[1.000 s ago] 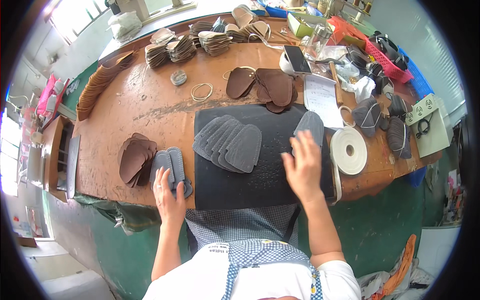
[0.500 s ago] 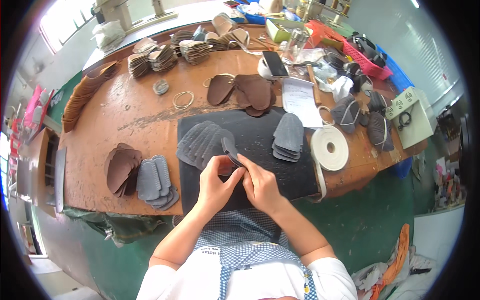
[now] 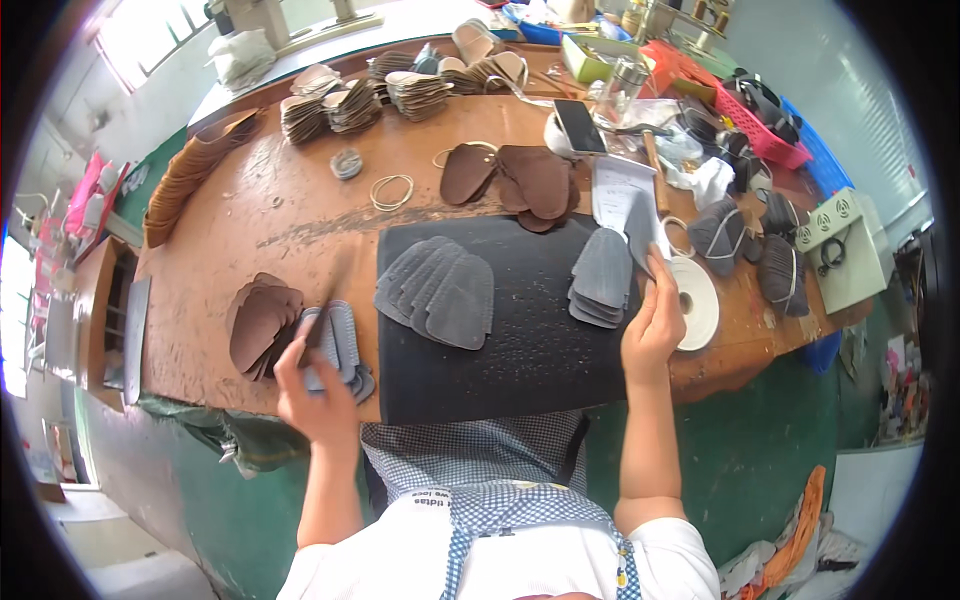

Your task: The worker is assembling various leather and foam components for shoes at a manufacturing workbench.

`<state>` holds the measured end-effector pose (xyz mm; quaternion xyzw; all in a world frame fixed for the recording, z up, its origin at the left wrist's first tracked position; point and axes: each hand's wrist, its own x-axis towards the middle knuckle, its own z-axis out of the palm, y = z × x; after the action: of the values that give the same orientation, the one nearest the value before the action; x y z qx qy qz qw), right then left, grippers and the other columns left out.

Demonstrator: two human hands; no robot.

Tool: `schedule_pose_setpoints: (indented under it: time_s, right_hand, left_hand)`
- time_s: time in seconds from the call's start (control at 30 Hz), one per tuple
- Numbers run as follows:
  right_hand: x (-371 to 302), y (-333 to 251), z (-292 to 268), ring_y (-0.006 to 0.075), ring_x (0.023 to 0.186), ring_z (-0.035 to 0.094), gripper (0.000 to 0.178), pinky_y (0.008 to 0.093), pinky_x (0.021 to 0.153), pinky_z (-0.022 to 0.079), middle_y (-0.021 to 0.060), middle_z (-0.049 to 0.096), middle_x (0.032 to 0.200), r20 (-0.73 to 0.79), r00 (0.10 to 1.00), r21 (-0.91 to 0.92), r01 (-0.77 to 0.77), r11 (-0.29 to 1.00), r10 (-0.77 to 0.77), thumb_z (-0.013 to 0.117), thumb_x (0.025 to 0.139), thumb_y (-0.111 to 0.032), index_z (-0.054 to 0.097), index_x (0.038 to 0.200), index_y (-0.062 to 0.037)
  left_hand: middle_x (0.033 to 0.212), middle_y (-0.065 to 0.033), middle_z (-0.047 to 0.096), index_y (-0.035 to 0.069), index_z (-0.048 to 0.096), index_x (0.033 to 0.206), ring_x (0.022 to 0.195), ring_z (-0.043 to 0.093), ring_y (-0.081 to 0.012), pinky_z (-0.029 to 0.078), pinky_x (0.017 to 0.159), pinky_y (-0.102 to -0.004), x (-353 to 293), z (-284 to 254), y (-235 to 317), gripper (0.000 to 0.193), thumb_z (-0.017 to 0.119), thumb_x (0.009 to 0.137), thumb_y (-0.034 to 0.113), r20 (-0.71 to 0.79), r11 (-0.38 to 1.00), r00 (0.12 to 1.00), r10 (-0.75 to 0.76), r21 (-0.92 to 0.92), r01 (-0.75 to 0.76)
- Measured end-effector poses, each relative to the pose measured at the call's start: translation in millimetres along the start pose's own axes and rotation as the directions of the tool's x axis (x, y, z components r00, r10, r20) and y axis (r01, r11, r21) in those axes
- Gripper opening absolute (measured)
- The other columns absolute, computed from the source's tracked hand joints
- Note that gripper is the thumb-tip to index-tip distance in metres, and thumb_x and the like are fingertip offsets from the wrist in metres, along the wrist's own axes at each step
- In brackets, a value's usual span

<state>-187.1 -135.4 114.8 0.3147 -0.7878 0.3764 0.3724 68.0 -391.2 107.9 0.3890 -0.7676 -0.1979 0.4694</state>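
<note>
In the left-centre of the frame, the left hand (image 3: 318, 402) is gripping a brown piece (image 3: 316, 328) between thumb and fingers; the piece is blurring, its far end pointing upward and a little right, above the fingertips. Just beyond the hand on its upper left, a fanned brown stack (image 3: 262, 325) is lying on the table (image 3: 210, 310). A small grey stack (image 3: 346, 335) is lying at the hand's right, partly hidden behind the fingers; whether they are touching it cannot be told.

Toward the middle of the frame, a grey fan (image 3: 440, 295) of overlapping rounded pieces is resting on the left part of a black mat (image 3: 530, 375), well apart from both hands. Above the mat, dark brown pieces (image 3: 538, 185) are lying in a loose cluster.

Right of centre, a neat grey pile (image 3: 600, 280) is sitting on the mat, near the right hand on its upper left. The right hand (image 3: 655, 328) is pinching a single grey piece (image 3: 639, 232), which is standing up from the fingertips, tilting, just beside that pile. Right of this hand, a white roll (image 3: 703, 305) is lying partly behind it.
</note>
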Motion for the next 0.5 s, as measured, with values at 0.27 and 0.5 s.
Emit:
schedule_pose_setpoints:
  time_s: [0.27, 0.5]
  right_hand:
    - [-34.8, -30.6, 18.9, 0.0369, 0.132, 0.049, 0.048, 0.0471, 0.111, 0.037, 0.02, 0.055, 0.139, 0.517, 0.856, -0.097, 0.08, 0.992, -0.018, 0.069, 0.089, -0.019, 0.057, 0.129, 0.0042]
    - [-52.8, -82.8, 80.1, 0.0382, 0.134, 0.049, 0.053, 0.0427, 0.109, 0.044, 0.027, 0.05, 0.142, 0.644, 0.675, 0.327, 0.182, 0.927, -0.36, 0.07, 0.086, -0.011, 0.052, 0.133, 0.0073]
  left_hand:
    - [0.132, -0.021, 0.061, 0.0, 0.063, 0.121, 0.127, 0.055, -0.039, 0.044, 0.105, -0.0432, -17.9, -37.4, -66.0, 0.035, 0.069, 0.09, 0.016, 0.478, 0.895, 0.869, 0.132, 0.318, -0.311]
    - [0.12, -0.015, 0.065, 0.002, 0.063, 0.118, 0.104, 0.066, -0.0281, 0.053, 0.086, -0.0351, -8.1, 34.7, 18.0, 0.032, 0.07, 0.087, 0.008, 0.515, 0.971, 0.833, 0.201, -0.214, -0.102]
